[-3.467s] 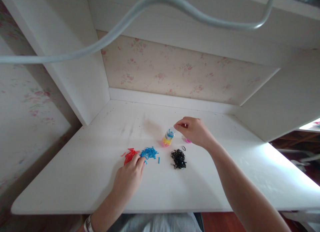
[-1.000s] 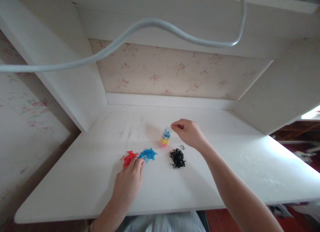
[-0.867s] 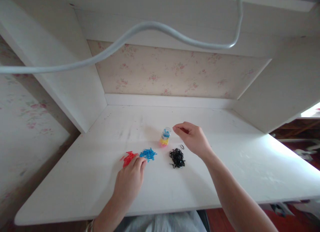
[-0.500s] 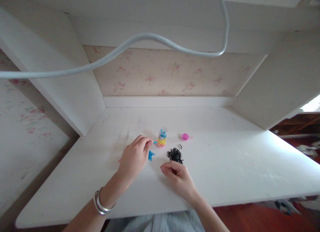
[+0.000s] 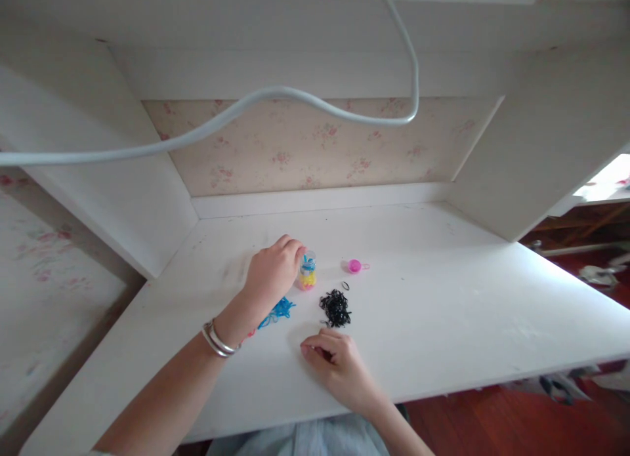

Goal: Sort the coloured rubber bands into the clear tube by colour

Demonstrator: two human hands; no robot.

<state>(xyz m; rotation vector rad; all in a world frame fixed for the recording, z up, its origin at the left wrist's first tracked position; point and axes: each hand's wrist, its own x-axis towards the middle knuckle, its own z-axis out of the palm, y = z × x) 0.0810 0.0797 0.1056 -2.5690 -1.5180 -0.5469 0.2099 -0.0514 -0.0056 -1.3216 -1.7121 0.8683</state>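
Note:
My left hand (image 5: 274, 269) is at the mouth of a small clear jar (image 5: 308, 272), its thumb and fingertips pinched together at the rim. What the pinch holds is hidden. The upright jar has blue, yellow and pink layers of small bands. Below my left wrist lies a pile of blue rubber bands (image 5: 279, 310), partly covered, with a few pinkish-red bands (image 5: 250, 334) beside it. My right hand (image 5: 339, 364) rests on the table with fingers curled and thumb against the index finger, just in front of a pile of black rubber bands (image 5: 336, 309). Whether it holds anything is hidden.
A pink lid (image 5: 354, 266) with a loop lies right of the jar. One single black band (image 5: 345, 286) sits apart from its pile. A white cable (image 5: 275, 94) hangs across the upper view, above the white desk (image 5: 433, 298). Side panels stand left and right.
My left hand has risen from beside the jar, where a blue band showed at its fingertips, to the jar's rim. My right hand has drawn slightly away from the black bands. The view has shifted.

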